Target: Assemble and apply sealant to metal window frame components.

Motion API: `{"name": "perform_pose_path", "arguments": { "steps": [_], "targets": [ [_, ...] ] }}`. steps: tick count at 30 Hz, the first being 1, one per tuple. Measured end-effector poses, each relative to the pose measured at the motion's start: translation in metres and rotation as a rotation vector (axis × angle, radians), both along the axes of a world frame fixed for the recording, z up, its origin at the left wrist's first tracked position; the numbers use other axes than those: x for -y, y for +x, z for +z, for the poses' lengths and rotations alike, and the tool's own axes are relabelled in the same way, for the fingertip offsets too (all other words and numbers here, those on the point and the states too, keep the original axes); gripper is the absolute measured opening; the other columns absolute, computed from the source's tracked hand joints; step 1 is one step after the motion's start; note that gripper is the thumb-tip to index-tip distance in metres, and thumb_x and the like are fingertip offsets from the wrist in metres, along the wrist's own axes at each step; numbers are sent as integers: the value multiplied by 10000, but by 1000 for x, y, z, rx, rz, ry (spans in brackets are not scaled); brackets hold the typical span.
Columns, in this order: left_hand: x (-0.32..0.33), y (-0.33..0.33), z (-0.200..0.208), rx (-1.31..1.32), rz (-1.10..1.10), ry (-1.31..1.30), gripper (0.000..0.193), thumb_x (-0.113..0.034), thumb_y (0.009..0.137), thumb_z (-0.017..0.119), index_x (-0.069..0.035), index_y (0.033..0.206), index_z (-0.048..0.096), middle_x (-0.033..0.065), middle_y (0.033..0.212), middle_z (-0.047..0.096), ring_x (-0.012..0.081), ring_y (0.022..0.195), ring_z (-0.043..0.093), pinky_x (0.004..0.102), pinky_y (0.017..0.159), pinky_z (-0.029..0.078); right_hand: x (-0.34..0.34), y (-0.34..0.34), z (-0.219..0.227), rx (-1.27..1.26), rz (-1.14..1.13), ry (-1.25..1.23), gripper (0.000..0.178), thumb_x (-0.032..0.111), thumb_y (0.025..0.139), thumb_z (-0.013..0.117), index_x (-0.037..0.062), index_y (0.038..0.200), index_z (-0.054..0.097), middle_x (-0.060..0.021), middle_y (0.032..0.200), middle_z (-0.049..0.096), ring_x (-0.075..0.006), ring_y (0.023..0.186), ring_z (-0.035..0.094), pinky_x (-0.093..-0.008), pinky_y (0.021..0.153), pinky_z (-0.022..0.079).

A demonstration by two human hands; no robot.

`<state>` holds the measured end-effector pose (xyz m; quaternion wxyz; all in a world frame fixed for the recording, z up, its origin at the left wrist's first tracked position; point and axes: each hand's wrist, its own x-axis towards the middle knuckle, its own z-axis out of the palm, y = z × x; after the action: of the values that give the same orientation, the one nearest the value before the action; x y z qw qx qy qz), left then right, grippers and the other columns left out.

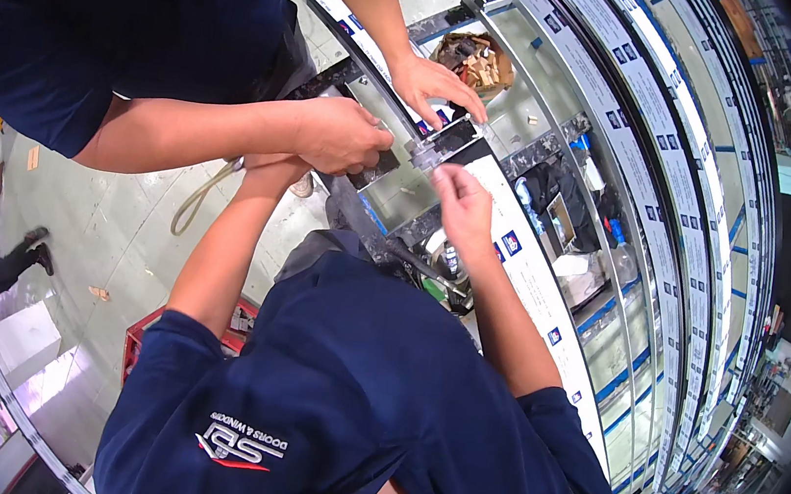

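Observation:
My right hand (465, 218) is pinched closed beside the joint of a long frame profile (534, 284) wrapped in white film with blue labels. Whatever lies between its fingertips is too small to make out. Just beyond the fingertips is a grey metal end piece (426, 156). My left forearm reaches up from the left, and only the wrist part of my left hand (273, 163) shows. A co-worker's forearm and closed hand (345, 137) cover its fingers. The co-worker's other hand (435, 86) lies spread over the far side of the joint.
More film-wrapped profiles (665, 142) run along the rack at the right. A cardboard box (482, 65) of wood scraps stands beyond the joint. Below the frame lie a dark bag and loose items. A looped cord (191, 207) hangs at the left, near a red cart (135, 339). Another person is at far left.

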<state>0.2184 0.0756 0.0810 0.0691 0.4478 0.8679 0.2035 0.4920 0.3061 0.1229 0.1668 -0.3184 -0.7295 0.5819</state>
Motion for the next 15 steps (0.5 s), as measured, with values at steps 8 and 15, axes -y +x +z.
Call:
{"name": "perform_pose_path", "arguments": {
  "steps": [8,15],
  "targets": [
    [41,83,100,369,610,-260,605,-374,832,955,-36,1279,727,227,1277,776,400,1173,764,489,977,606,60,-2,-36,200,222,-956,643,511,1174,620,-21,1535,618,-172,1403,737,-249,1200,707,-391,1043,587],
    [91,175,66,251,424,206,485,-167,779,986,-38,1108,654,163,1032,689,388,930,709,457,853,595,99,-18,-42,-6,-55,-1684,675,545,1222,460,-11,1605,470,-223,1581,614,-358,1474,611,-518,1237,525]
  ]
}}
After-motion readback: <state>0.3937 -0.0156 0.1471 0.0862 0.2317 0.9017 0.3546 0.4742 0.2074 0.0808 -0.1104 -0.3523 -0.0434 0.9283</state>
